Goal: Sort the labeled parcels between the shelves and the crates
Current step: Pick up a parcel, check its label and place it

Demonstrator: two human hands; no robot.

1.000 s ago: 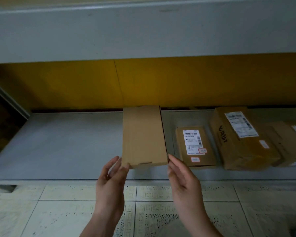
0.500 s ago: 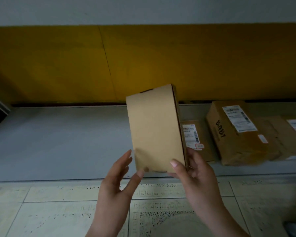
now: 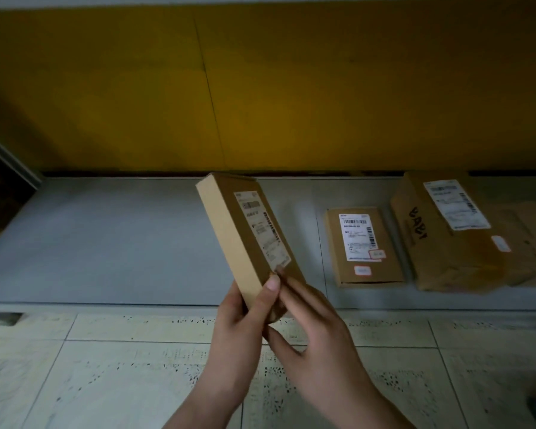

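Observation:
A flat brown cardboard parcel (image 3: 245,230) is held up on edge above the front of the grey shelf (image 3: 105,243), its white label now facing right and toward me. My left hand (image 3: 245,320) grips its lower end, thumb on the labeled face. My right hand (image 3: 310,323) holds the same lower corner from the right, fingers against the labeled face. The parcel's bottom corner is hidden between the two hands.
On the shelf to the right lie a small flat labeled parcel (image 3: 362,246), a larger taped box (image 3: 446,230) with black lettering, and another brown parcel (image 3: 529,243) at the frame edge. A yellow back panel (image 3: 260,88) closes the shelf. Pale tiled floor (image 3: 105,366) lies below.
The parcel was lifted off the shelf, stood on end with its plain face toward me, then turned so the labeled face shows. Both hands moved together to its lower end.

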